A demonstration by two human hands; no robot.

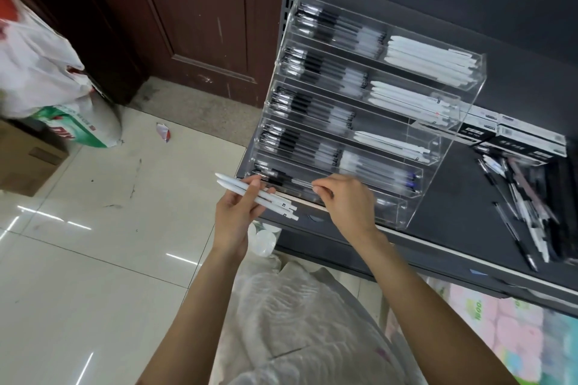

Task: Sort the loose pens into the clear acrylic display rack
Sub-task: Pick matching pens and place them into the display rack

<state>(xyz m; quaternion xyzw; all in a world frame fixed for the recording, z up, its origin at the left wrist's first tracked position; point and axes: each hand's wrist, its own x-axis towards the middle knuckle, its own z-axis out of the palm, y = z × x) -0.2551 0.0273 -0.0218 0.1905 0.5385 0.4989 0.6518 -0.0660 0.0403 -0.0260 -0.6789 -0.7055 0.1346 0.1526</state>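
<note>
rack point(469, 84): I see clear acrylic
rack pens point(428, 62): white at right, black-and-clear at left
held pens point(256, 194): white
shelf point(463, 222): dark grey
floor point(93, 259): glossy cream tile
door point(194, 15): dark red-brown

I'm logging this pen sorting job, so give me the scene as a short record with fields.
left hand: grips a bundle of white plastic pens
right hand: pinches a clear-barrelled pen at the rack's lower front tier
clear acrylic display rack: stepped tiers, black-and-clear pens on one side, white pens on the other
loose pens: heaped on the dark shelf beside the rack
boxes: behind the heap
</note>
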